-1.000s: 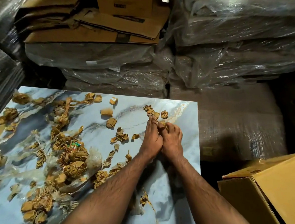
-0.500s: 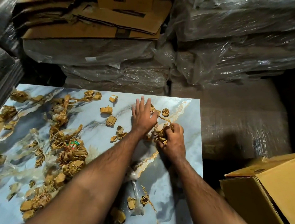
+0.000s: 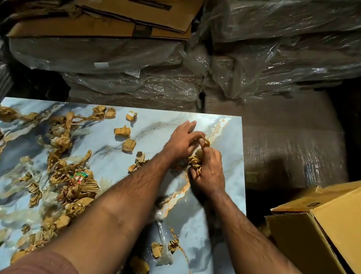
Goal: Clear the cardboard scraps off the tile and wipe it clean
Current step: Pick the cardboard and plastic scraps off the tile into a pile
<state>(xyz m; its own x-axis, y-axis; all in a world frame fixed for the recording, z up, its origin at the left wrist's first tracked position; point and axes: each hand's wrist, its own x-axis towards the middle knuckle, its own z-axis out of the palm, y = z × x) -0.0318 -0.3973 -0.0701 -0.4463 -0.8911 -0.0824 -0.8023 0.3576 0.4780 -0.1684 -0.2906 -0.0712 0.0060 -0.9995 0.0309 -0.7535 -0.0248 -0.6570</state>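
Observation:
A glossy blue marble-patterned tile (image 3: 212, 231) lies flat in front of me, littered with several torn brown cardboard scraps (image 3: 74, 180), thickest on its left half. Loose pieces (image 3: 129, 145) sit near the far middle. My right hand (image 3: 208, 171) grips a bunch of gathered scraps (image 3: 195, 161) near the tile's far right corner. My left hand (image 3: 182, 140) lies over the tile just beyond it, fingers extended, its thumb and forefinger touching a scrap (image 3: 205, 141) at the top of that bunch.
Plastic-wrapped stacks (image 3: 126, 72) with flattened cardboard boxes (image 3: 97, 23) on top rise behind the tile. An open yellow-brown carton (image 3: 326, 232) stands at the right, below the tile's edge. Dark wrapped goods (image 3: 289, 145) fill the gap on the right.
My left hand has slid right across the far tile toward my right hand, sweeping scraps into it. The scraps near the far right corner are now bunched in my right hand.

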